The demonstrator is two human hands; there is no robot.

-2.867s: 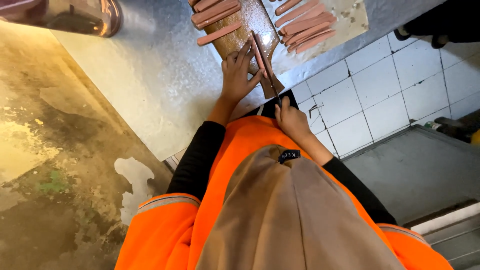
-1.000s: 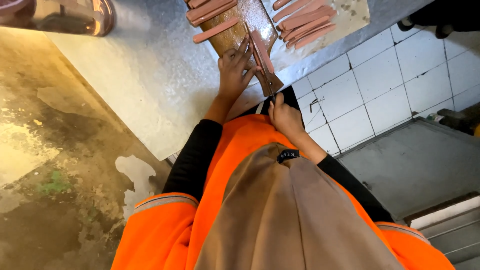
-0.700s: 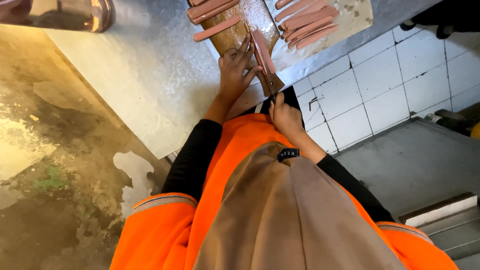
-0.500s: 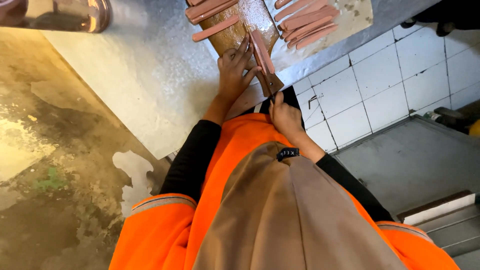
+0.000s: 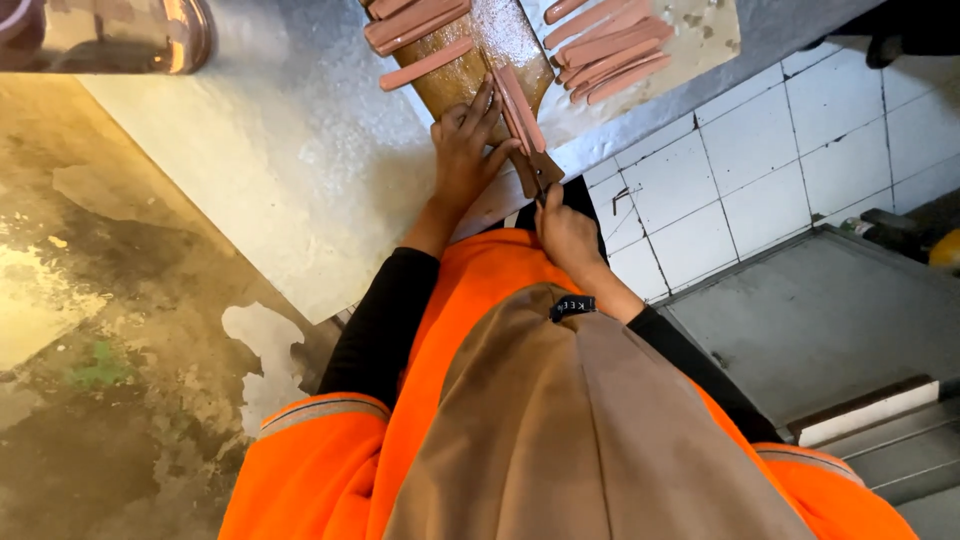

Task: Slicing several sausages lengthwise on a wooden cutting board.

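Since the earlier frame, both hands have shifted only slightly along the wooden cutting board (image 5: 470,70). At far left, a metal pot (image 5: 120,30) stands on the counter (image 5: 260,170). Cut sausage strips (image 5: 415,25) lie across the board. Left hand (image 5: 465,150) presses flat, fingers spread, steadying the sausage (image 5: 520,105) being cut. Right hand (image 5: 565,230) is closed around the knife (image 5: 538,172), apparently for a lengthwise cut. Further strips (image 5: 605,50) lie piled at right.
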